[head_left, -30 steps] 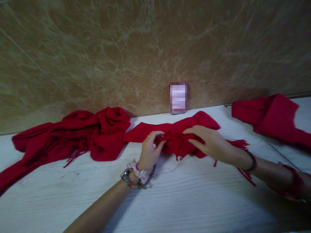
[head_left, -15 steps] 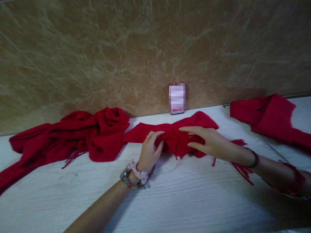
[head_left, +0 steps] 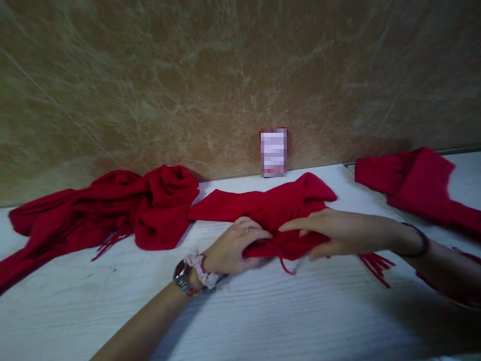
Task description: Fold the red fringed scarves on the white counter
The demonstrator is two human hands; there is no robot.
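Note:
A folded red scarf [head_left: 240,204] lies on the pale surface in front of me, its fabric bunched in the middle. My left hand [head_left: 235,245] is closed round the left side of the bunch, fingers on top and thumb below. On the right side my right hand [head_left: 334,233] has its fingers laid over the cloth and its thumb at the lower edge, with fabric between them. Red fringe strands [head_left: 376,265] stick out under my right wrist. A short strand hangs loose between the hands.
More crumpled red cloth [head_left: 112,210] with fringe lies at the left, touching the scarf's left end. Another folded red piece [head_left: 417,180] lies at the right. Against the brown marbled wall [head_left: 188,90] leans a small upright red-edged rectangle [head_left: 274,153], its face blurred.
Both hands have moved a little toward me, drawing the near edge of the bunched cloth closer. The middle of the scarf now looks flatter and wider.

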